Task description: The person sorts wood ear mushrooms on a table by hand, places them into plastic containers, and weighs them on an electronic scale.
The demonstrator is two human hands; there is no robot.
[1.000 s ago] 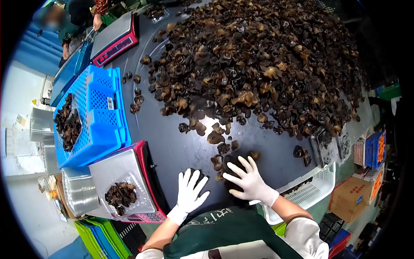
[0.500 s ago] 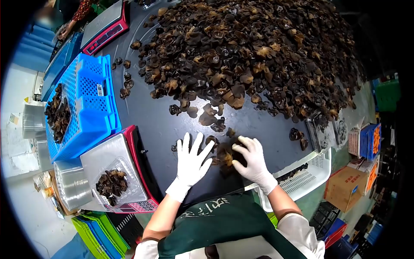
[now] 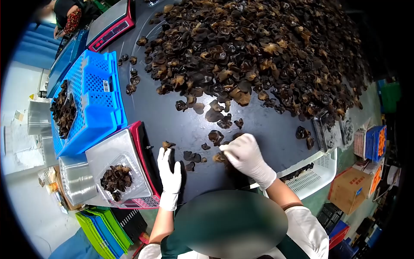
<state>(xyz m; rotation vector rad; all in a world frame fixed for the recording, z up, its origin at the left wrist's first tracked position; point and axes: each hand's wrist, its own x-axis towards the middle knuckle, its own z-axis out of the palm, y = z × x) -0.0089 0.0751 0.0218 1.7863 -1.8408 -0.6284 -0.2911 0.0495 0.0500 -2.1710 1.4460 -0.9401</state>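
Observation:
My left hand (image 3: 169,175), in a white glove, is at the table's left side near the red scale, fingers apart, with a brown fungus piece (image 3: 168,144) just beyond its fingertips. My right hand (image 3: 245,156), also gloved, is curled with thumb and fingers together over the front of the dark table (image 3: 276,140); what its fingers hold, if anything, is hidden. Small fungus pieces (image 3: 189,156) lie between the hands. Farther back rises a large heap of dark fungus (image 3: 258,56). A clear tray of fungus (image 3: 116,182) rests on the near scale (image 3: 97,162).
On the left stand a blue crate (image 3: 95,103) with a filled tray and stacked clear trays (image 3: 76,183). A second scale (image 3: 112,28) and a co-worker's arm (image 3: 72,21) are at the upper left. A white basket (image 3: 317,175) sits at the front right edge.
My left hand has moved left, away from the middle pieces. The right hand's fingers have closed from a spread pose. Small pieces now lie spread between the hands.

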